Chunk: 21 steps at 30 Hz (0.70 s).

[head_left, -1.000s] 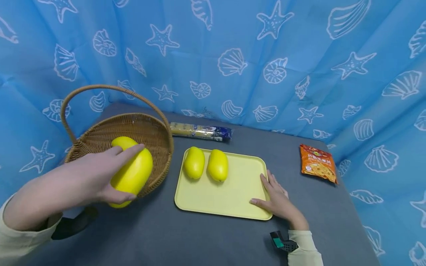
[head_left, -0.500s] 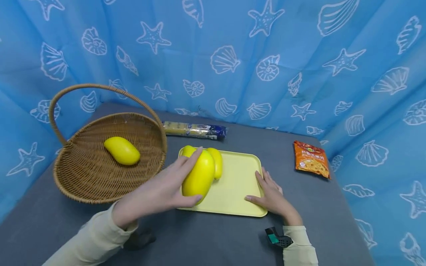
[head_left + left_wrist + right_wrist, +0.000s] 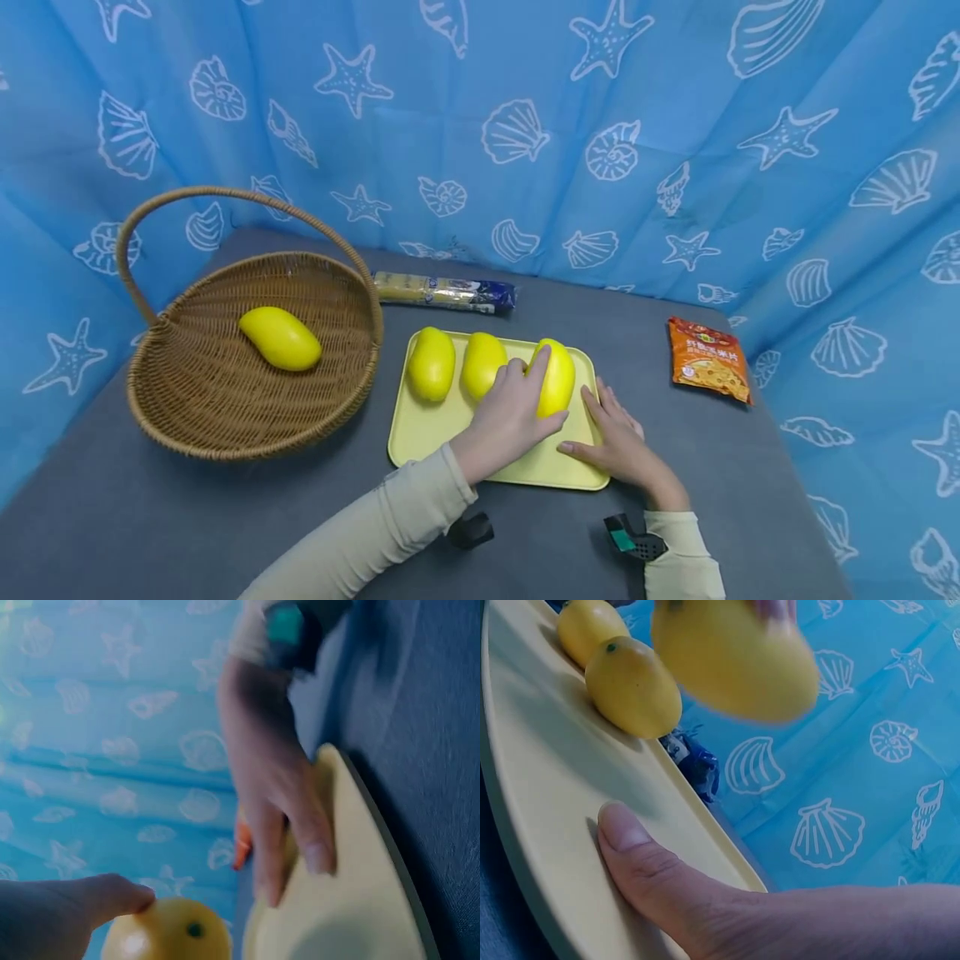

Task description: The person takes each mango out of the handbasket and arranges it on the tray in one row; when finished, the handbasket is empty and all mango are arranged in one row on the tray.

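My left hand (image 3: 501, 425) grips a yellow mango (image 3: 557, 385) over the right part of a pale yellow tray (image 3: 420, 437). In the right wrist view this mango (image 3: 739, 671) hangs above the tray surface, tilted. Two more mangoes, one at the left (image 3: 432, 364) and one beside it (image 3: 482, 362), lie on the tray's left half. My right hand (image 3: 621, 442) rests on the tray's right edge, fingers straight along the rim and thumb (image 3: 656, 866) flat on the inside. A fourth mango (image 3: 280, 338) lies in the wicker basket (image 3: 240, 417) at left.
Behind the tray lies a long clear packet (image 3: 446, 293) with a blue end. An orange snack bag (image 3: 708, 361) sits at the right on the grey table (image 3: 315, 508). The basket's handle (image 3: 240, 197) arches high. A blue shell-patterned curtain (image 3: 517, 192) hangs behind.
My left hand has carried the mango from over the basket rightward across the tray, past the two mangoes there. The right hand has stayed at the tray's edge.
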Each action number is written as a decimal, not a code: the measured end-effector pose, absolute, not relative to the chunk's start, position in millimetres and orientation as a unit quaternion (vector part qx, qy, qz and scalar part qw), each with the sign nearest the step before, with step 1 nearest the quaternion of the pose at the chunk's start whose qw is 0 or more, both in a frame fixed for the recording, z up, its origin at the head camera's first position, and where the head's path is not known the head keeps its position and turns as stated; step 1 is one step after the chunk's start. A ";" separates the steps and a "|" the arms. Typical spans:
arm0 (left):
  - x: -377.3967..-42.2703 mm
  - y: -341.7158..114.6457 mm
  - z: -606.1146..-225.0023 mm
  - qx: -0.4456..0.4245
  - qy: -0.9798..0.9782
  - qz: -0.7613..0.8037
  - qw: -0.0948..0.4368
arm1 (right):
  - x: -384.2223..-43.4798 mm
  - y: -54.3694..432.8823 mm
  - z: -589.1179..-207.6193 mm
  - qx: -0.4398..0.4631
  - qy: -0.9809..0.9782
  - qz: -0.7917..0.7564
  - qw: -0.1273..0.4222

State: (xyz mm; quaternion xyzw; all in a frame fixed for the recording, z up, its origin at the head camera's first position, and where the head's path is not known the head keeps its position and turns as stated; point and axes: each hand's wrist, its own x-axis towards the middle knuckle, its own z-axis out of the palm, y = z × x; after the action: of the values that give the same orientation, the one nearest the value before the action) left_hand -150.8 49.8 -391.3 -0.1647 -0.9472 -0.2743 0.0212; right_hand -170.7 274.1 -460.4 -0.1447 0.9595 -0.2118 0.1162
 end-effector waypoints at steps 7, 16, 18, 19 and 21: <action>-159.6 71.1 -412.2 -0.155 -0.961 -0.218 0.070 | -169.4 273.6 -462.0 -0.147 0.959 -0.214 0.111; -157.3 87.9 -426.7 -0.107 -0.974 -0.166 0.112 | -171.0 272.3 -462.1 -0.147 0.959 -0.216 0.110; -156.9 92.9 -428.3 -0.084 -0.978 -0.154 0.116 | -171.1 272.4 -461.6 -0.146 0.959 -0.216 0.109; -156.7 95.3 -429.1 -0.074 -0.979 -0.147 0.119 | -171.1 272.5 -461.5 -0.145 0.959 -0.218 0.110; -156.3 99.3 -430.0 -0.058 -0.983 -0.125 0.125 | -171.1 272.3 -461.7 -0.145 0.959 -0.218 0.111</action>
State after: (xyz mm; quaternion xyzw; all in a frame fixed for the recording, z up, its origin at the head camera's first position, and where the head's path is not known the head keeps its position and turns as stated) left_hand -156.3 99.3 -430.0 -0.0579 -0.9825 -0.1252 0.1251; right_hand -171.1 272.3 -461.7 -0.1453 0.9586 -0.2184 0.1107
